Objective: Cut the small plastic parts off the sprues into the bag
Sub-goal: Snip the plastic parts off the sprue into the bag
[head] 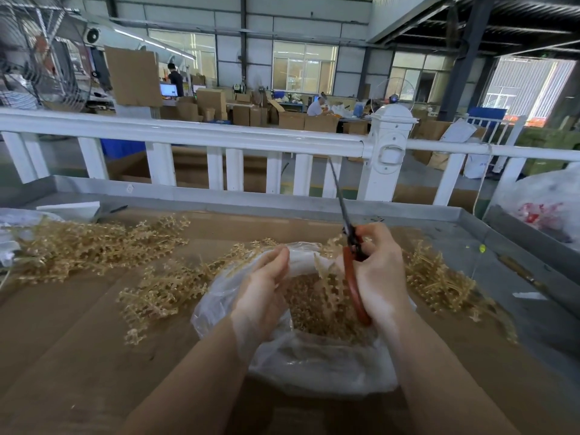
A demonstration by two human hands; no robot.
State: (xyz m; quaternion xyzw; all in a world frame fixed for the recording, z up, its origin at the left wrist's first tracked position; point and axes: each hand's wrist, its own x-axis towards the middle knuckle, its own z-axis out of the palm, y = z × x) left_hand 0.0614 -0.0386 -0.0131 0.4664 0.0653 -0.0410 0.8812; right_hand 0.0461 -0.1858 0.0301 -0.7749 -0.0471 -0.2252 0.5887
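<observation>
A clear plastic bag (pixel 314 365) lies open on the cardboard-covered table, partly filled with small tan plastic parts (pixel 310 312). My left hand (pixel 263 290) grips the bag's far rim and holds it open. My right hand (pixel 379 277) grips scissors (pixel 353 277) with red-brown handles, their dark blades pointing up and away. A tan sprue (pixel 326 277) stands in the bag's mouth between my hands; which hand holds it is hidden. Loose tan sprues lie in heaps on the left (pixel 94 246), in front of the bag (pixel 163 293) and on the right (pixel 439 277).
A white fence rail (pixel 219 136) runs along the table's far side. The metal table edge (pixel 502 233) slopes down on the right, next to a white sack (pixel 546 202). A white block (pixel 72 210) and crumpled plastic (pixel 9 233) lie at the far left.
</observation>
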